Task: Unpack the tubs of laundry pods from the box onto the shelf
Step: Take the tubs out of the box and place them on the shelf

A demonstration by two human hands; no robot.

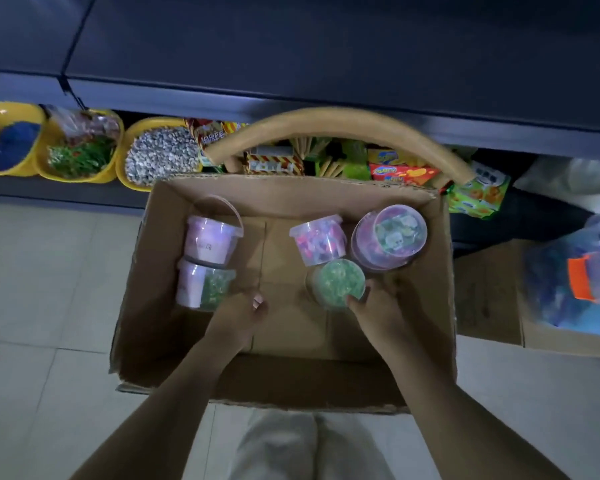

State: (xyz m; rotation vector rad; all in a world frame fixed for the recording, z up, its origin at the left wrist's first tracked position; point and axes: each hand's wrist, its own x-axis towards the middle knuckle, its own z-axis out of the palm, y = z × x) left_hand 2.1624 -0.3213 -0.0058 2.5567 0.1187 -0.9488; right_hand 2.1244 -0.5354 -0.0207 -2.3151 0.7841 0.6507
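An open cardboard box (291,192) stands on the floor below me with several clear tubs of laundry pods inside. My right hand (378,303) grips a tub with a green lid (336,282) near the box's middle right. Behind it lie a tub of pink and purple pods (321,239) and a larger round tub (390,239) on its side. At the box's left are a pink tub with a handle (210,239) and a tub of green pods (205,287). My left hand (243,313) hovers beside that green-pod tub with fingers loosely curled, holding nothing. A dark shelf (326,46) runs above.
Yellow bowls (11,140) of small goods and colourful snack packets (406,171) fill the lower shelf behind the box. A curved tan handle (326,121) arches over the packets. A second cardboard box (499,306) and a plastic bag (575,271) sit at the right.
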